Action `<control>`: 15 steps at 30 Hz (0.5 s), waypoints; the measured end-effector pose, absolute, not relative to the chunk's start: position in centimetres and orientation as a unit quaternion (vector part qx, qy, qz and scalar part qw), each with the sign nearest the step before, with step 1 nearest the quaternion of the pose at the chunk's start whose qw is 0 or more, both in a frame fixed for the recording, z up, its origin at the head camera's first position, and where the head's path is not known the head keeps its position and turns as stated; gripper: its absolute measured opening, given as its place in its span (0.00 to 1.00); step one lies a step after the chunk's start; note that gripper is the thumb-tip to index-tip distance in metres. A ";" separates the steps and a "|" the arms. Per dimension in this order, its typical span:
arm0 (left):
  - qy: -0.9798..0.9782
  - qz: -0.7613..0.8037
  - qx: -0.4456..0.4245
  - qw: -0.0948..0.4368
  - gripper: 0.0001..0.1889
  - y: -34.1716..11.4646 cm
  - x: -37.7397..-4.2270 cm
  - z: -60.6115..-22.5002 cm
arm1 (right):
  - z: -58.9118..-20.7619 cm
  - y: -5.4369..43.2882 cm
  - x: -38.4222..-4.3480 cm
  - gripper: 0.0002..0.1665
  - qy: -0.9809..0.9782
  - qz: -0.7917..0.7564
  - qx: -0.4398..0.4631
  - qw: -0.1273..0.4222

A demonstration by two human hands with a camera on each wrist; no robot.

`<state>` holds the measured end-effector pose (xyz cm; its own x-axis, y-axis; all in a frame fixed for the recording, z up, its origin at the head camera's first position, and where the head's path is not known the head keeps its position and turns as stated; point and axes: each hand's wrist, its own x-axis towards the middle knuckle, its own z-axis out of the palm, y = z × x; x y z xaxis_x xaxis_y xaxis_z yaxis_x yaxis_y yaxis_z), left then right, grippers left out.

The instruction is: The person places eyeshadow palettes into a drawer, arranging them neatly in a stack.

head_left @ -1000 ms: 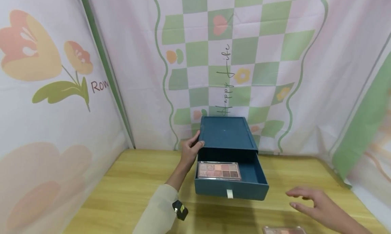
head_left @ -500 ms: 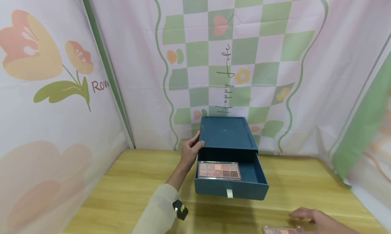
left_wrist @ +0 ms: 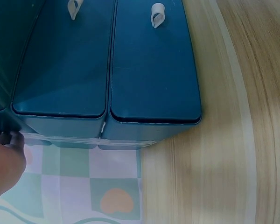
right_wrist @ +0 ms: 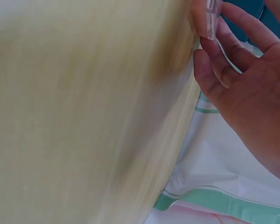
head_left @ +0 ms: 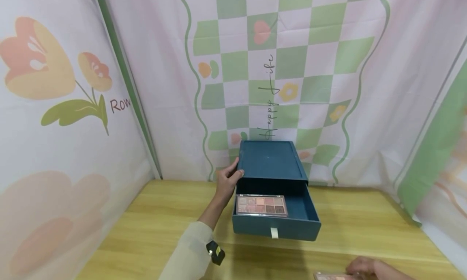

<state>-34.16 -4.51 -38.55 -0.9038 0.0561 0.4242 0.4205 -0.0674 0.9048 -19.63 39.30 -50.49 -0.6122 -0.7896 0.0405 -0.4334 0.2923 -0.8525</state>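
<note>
In the head view, a dark blue drawer unit (head_left: pixel 270 160) stands at the back of the table with its top drawer (head_left: pixel 299 229) pulled out. An eyeshadow palette (head_left: pixel 260 205) with a clear cover lies in that drawer, at its left. My left hand (head_left: pixel 227 182) holds the unit's left side, thumb at the upper front edge; the left wrist view shows curled fingers (left_wrist: pixel 9 138) against it. At the bottom edge, my right hand (head_left: pixel 365 266) grips the right end of a second palette (head_left: pixel 333 276), mostly cut off. The right wrist view shows that palette's clear edge (right_wrist: pixel 212 18) by the fingertips.
Lower drawers (left_wrist: pixel 154 65) with white pull tabs show shut in the left wrist view. The light wood table (head_left: pixel 164 231) spreads around the unit. A printed checkered cloth (head_left: pixel 237 89) hangs right behind it, and more cloth encloses both sides.
My right hand has come down and left to the second palette, and its fingers have closed on the palette's end. My left hand and the drawer unit have stayed in place.
</note>
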 end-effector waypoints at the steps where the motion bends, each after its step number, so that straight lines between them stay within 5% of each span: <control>1: -0.671 -0.709 -0.177 0.127 0.29 -4.5 -34.2 -38.6 | -50.2 39.3 -19.4 0.19 0.774 -0.472 -0.344 0.246; 3: -0.670 -0.710 -0.174 0.127 0.29 -4.5 -34.2 -38.6 | -49.7 39.3 -19.0 0.21 0.764 -0.504 -0.250 0.316; 13: -0.666 -0.711 -0.183 0.132 0.29 -4.4 -34.0 -38.5 | -50.5 39.4 -19.0 0.18 0.795 -0.472 -0.283 0.253; 15: -0.668 -0.710 -0.182 0.130 0.30 -4.4 -34.0 -38.5 | -50.7 39.3 -18.9 0.17 0.810 -0.455 -0.308 0.207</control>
<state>-34.03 -4.44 -38.50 -0.8995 0.0591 0.4328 0.4284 -0.0742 0.9005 -18.86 39.32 -50.72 -0.7251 -0.6865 -0.0543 -0.3103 0.3960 -0.8642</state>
